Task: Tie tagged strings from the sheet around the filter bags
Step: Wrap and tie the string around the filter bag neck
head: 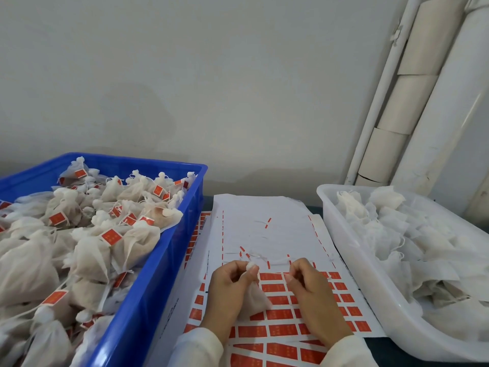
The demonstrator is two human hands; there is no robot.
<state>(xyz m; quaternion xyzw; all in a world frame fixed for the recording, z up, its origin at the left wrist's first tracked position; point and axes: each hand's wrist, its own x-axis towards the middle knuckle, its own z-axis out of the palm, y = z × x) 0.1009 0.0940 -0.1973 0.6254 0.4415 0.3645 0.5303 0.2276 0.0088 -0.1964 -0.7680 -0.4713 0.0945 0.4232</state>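
Head view of a tying station on a dark worktop [375, 343]. At centre, toward 6 o'clock, the left hand [230, 290] is clamped around the gathered neck of one filter bag [255, 300], whose puckered top shows above the fingers while its body hangs below, over the sheet [264, 223]. The right hand [309, 284], just beside it at 3 o'clock of the bag, has its fingertips pinched together, apparently on a thin white string; the string itself is too fine to trace with certainty. The sheet's far half, toward 12 o'clock, is stripped: only a few loose red tags and string ends lie on bare white backing. The near half carries full rows of red tags [275, 313], and further tagged sheets lie beneath. At 9 o'clock a blue crate [164, 260] is heaped with tied bags bearing red tags; at 3 o'clock a white tub [352, 250] holds a pile of bags with no tags visible. Judged from these piles, the task is well advanced but not nearly complete: one bag is in hand, with many bags and tags left.
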